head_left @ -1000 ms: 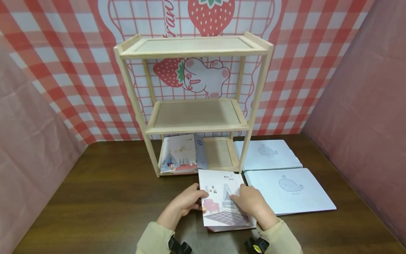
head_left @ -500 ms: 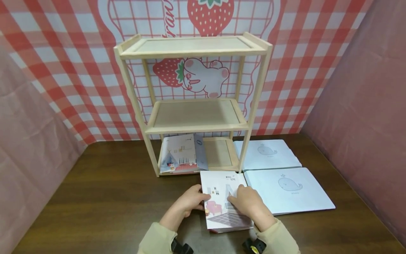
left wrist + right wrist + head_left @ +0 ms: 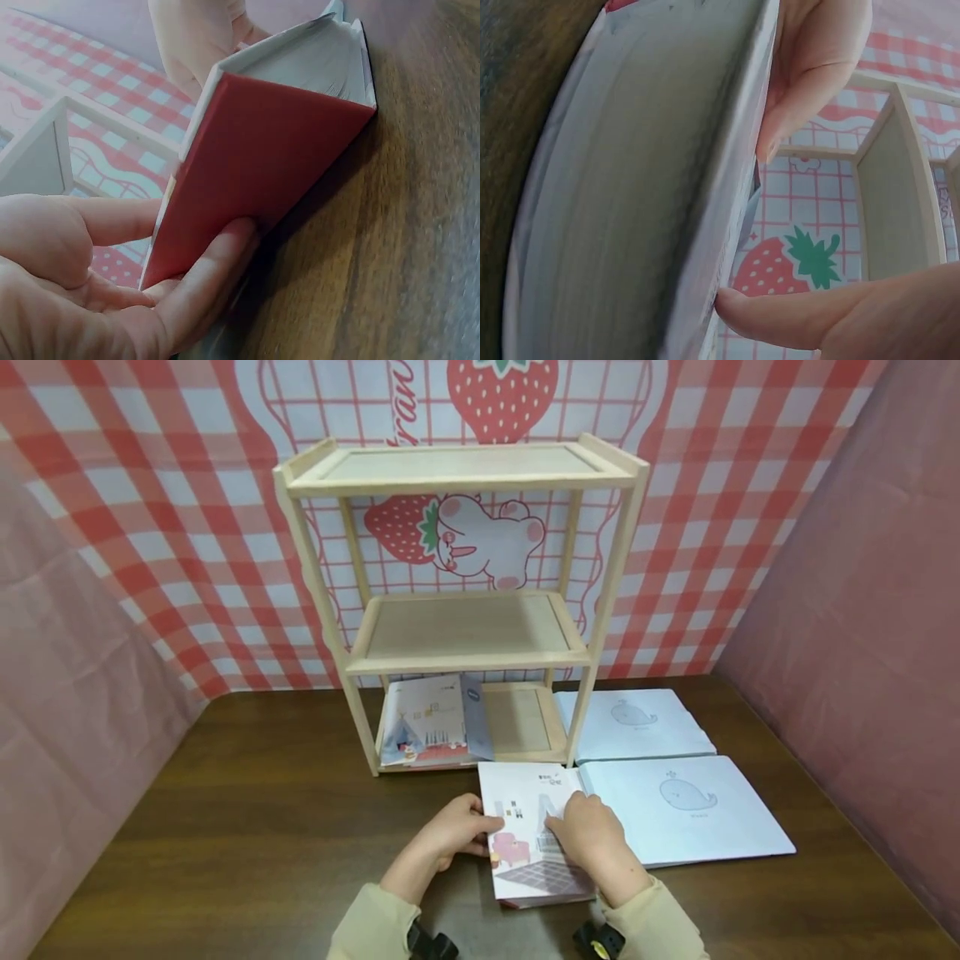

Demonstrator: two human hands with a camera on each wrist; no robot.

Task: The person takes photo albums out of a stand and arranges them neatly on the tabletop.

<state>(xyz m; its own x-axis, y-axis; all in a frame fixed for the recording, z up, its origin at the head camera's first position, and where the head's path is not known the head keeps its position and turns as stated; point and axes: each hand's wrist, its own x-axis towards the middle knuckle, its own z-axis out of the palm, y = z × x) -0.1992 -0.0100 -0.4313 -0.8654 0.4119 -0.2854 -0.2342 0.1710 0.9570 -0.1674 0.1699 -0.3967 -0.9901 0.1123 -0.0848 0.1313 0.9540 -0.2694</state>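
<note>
A thick hardcover book (image 3: 532,877), white with a pink armchair picture and a barcode, lies in front of the shelf rack. My left hand (image 3: 452,831) grips its left side, with the thumb on the cover and fingers against the red spine (image 3: 262,142). On the right, my right hand (image 3: 592,835) holds the book, its thumb (image 3: 780,311) pressing on the cover; its other fingers are mostly hidden. The page edges (image 3: 622,187) face the right wrist camera. Wrist cameras (image 3: 597,939) sit below both hands.
Behind the book stands a wooden three-tier rack (image 3: 468,664). Its bottom tier holds another illustrated book (image 3: 427,718) and a blue-grey one (image 3: 476,718). Two white whale-print books (image 3: 690,810) lie at right on the brown table (image 3: 247,835). A checked cloth (image 3: 690,568) hangs behind.
The book has shifted slightly to the right and turned a little straighter. My left hand has moved right with it, while my right hand has stayed nearly in place on the cover.
</note>
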